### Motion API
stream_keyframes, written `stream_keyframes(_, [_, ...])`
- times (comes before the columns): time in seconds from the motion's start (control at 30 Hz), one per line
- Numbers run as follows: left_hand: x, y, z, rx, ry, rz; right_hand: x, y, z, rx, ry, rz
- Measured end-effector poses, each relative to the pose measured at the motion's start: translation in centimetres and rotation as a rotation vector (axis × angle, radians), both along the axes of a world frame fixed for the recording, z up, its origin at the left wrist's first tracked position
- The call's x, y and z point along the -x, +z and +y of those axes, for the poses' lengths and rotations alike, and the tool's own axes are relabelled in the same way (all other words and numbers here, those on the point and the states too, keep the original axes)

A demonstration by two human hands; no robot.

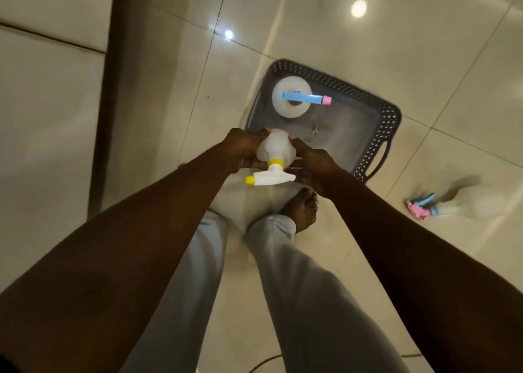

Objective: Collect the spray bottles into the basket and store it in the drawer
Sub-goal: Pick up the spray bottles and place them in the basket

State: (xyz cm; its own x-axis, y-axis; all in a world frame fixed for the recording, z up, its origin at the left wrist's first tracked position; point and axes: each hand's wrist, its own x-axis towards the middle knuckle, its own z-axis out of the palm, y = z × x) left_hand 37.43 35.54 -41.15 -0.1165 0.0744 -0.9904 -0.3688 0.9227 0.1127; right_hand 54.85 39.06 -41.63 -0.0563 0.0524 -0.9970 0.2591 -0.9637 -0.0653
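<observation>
A dark perforated basket [385, 112] sits on the tiled floor ahead of me. Inside it, at the far left corner, stands a white spray bottle with a blue and pink head [304, 98]. My left hand [243, 149] and my right hand [311, 160] both grip a white spray bottle with a yellow collar and nozzle [276, 152], held over the basket's near left corner. Its spray head points left, towards me. A third bottle with a pink and blue head [435, 207] lies on its side on the floor to the right of the basket.
White cabinet fronts [51, 104] with a dark vertical edge [104, 104] rise along the left. My legs in light trousers and a bare foot [301, 208] stand just behind the basket. A thin cable [266, 361] crosses the floor near the bottom.
</observation>
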Motion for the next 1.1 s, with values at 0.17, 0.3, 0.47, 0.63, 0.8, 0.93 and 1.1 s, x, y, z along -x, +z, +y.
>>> stream_keyframes(0.17, [-1.2,-2.1,0.3,0.000,0.042,-0.048,-0.2,-3.2,0.6,-0.003,-0.001,-0.024])
stream_keyframes(0.3, [-1.8,-3.3,1.0,0.017,0.042,-0.019,-0.2,-4.8,1.1,-0.052,0.052,-0.101])
stream_keyframes(0.47, [-1.4,-4.1,2.0,0.060,-0.162,0.075,0.1,-5.8,1.1,-0.066,0.025,-0.085])
stream_keyframes(0.63, [-0.7,-2.9,1.9,0.052,-0.062,0.048,0.3,-5.1,0.8,-0.030,-0.040,-0.048])
stream_keyframes(0.8, [3.0,1.7,1.8,0.041,-0.097,0.081,-1.1,-0.8,0.8,-0.003,0.060,-0.142])
stream_keyframes(0.93, [7.1,6.6,3.2,0.022,-0.158,0.153,-4.2,4.5,2.1,-0.269,0.153,-0.243])
stream_keyframes(1.1, [11.7,12.0,7.6,-0.121,-0.116,0.320,-5.8,11.1,7.6,-0.627,0.274,-0.290])
